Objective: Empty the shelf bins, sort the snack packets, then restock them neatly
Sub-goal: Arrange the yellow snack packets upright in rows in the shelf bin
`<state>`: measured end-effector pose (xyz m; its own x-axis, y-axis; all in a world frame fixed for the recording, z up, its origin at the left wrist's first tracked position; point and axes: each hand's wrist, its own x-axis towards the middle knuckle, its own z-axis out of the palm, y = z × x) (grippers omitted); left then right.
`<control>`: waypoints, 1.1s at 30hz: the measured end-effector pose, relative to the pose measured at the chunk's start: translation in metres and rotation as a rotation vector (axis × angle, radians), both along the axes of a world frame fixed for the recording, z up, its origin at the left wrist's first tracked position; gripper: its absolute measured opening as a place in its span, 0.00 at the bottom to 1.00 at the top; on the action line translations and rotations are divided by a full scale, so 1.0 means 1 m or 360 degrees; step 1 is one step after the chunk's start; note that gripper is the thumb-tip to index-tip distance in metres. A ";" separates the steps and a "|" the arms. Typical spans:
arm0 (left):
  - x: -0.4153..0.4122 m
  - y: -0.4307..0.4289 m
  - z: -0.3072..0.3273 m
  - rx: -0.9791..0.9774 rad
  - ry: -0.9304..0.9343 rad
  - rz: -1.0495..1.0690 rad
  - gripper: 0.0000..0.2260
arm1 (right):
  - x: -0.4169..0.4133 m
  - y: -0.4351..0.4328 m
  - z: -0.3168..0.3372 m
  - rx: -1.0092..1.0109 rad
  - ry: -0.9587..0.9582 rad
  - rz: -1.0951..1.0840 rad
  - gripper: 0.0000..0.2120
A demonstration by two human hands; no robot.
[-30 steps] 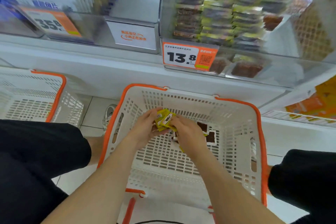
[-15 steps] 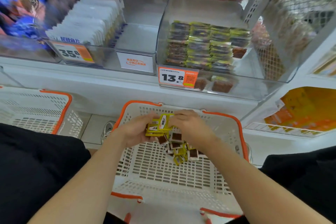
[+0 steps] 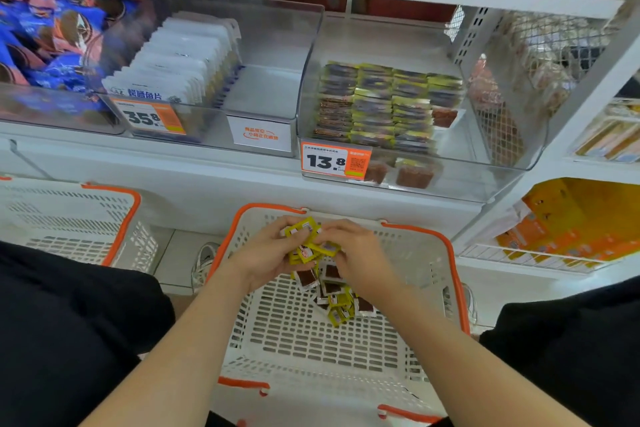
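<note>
Head camera, only view. Small stack of yellow packets (image 3: pixel 306 243) pinched between both hands, above the far half of the white basket (image 3: pixel 454 267). Grip: left hand (image 3: pixel 265 255) curled round the stack from its left side, thumb on top. On the other edge, right hand (image 3: pixel 358 255) with fingers bent onto the stack, squaring it or adding to it; cannot tell which. Stack roughly flat, long axis about left-right, slightly tilted.

Heaped on the basket floor just below and a little right of the hands: loose packets (image 3: pixel 337 303), brown-window and yellow mixed. Nearer the right hand.

Probable target: clear bin (image 3: pixel 457 184) behind the 13.8 price tag (image 3: pixel 334 161), up and ahead, offset right of the hands. Inside, neat rows (image 3: pixel 391 104) of yellow-edged packets overlapping in columns front to back. Two brown packets (image 3: pixel 414 175) lying loose at the front wall. Bare bin floor toward the right side.

Likely next: lift forward and up-right over the bin's front lip, then turn the stack to match the rows. Right hand closer to that gap. Risk: loosely held stack fanning out mid-lift.

Off to the left, well apart: second basket (image 3: pixel 116 215).
</note>
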<state>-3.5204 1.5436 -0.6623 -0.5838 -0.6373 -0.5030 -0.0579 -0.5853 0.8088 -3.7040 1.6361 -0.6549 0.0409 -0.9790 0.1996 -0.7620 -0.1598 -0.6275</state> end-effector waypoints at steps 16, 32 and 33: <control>-0.006 0.000 -0.003 -0.0066 -0.0058 -0.0060 0.17 | -0.007 -0.015 -0.001 0.0512 -0.0309 -0.0703 0.14; -0.011 0.002 0.000 -0.0538 -0.0355 -0.0052 0.20 | -0.005 -0.014 -0.010 0.0676 -0.1184 -0.0814 0.05; -0.011 0.002 -0.001 -0.0581 -0.0393 -0.0039 0.17 | -0.008 -0.014 -0.010 0.0645 -0.1153 -0.0812 0.03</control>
